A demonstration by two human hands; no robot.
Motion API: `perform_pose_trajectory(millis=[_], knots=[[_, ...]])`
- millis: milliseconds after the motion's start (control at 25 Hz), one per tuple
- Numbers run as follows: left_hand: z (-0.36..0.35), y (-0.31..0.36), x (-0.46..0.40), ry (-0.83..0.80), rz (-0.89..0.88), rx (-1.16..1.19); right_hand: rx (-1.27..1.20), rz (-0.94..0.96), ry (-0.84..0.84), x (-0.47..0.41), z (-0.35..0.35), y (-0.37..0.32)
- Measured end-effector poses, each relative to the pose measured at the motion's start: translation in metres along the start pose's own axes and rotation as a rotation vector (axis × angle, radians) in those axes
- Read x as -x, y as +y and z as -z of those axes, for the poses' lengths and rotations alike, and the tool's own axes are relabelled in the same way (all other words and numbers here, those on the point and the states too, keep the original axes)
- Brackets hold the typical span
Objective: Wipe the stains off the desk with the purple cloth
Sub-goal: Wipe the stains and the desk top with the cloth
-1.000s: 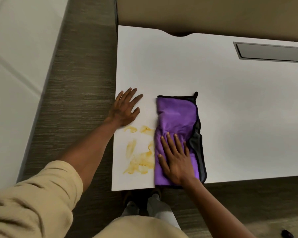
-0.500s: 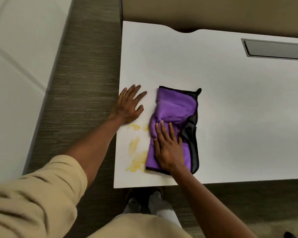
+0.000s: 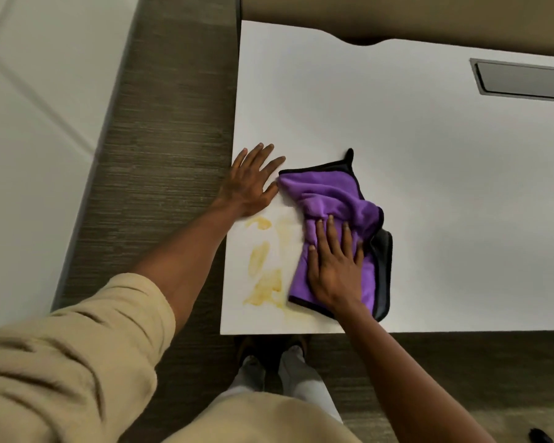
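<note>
Pressing flat on the purple cloth (image 3: 330,199), the right hand (image 3: 335,270) has its fingers straight and slightly spread over the cloth's near half, close to the front edge of the white counter (image 3: 429,161). The cloth is bunched under the fingertips (its dark grey underside shows at the right edge). Yellow stains (image 3: 263,266) lie just left of the cloth, the nearest seemingly touching its edge. The left hand (image 3: 250,183) rests palm down at the counter's left edge, fingers spread, its thumb just beside the cloth's far corner. A grey recessed panel (image 3: 525,79) sits far right.
</note>
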State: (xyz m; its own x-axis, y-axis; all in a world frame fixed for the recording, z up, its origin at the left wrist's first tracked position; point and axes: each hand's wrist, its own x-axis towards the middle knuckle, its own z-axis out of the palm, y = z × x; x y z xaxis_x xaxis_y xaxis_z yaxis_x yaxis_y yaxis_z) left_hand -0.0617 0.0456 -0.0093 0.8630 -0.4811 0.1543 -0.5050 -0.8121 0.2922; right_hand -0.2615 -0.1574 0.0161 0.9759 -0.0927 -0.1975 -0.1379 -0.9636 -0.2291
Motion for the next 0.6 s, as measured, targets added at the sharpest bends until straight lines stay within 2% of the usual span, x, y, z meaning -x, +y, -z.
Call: perform_pose_trajectory(millis=[200,320,400,480,600], knots=[[0.001,-0.001,-0.001,0.007,0.003,0.036,-0.013,0.173,-0.048,0.055,-0.018,-0.057],[0.002,-0.002,0.001,0.0,-0.007,0.039,0.042,0.322,-0.138,0.091,-0.02,-0.034],[0.002,-0.004,-0.001,-0.02,-0.013,0.038,0.098,0.355,-0.156,0.089,-0.013,-0.005],[0.002,-0.005,0.0,-0.011,-0.012,0.041,0.107,0.235,-0.123,0.078,-0.011,0.001],[0.004,-0.004,-0.002,-0.029,-0.003,0.038,0.042,0.001,-0.055,0.075,-0.022,-0.04]])
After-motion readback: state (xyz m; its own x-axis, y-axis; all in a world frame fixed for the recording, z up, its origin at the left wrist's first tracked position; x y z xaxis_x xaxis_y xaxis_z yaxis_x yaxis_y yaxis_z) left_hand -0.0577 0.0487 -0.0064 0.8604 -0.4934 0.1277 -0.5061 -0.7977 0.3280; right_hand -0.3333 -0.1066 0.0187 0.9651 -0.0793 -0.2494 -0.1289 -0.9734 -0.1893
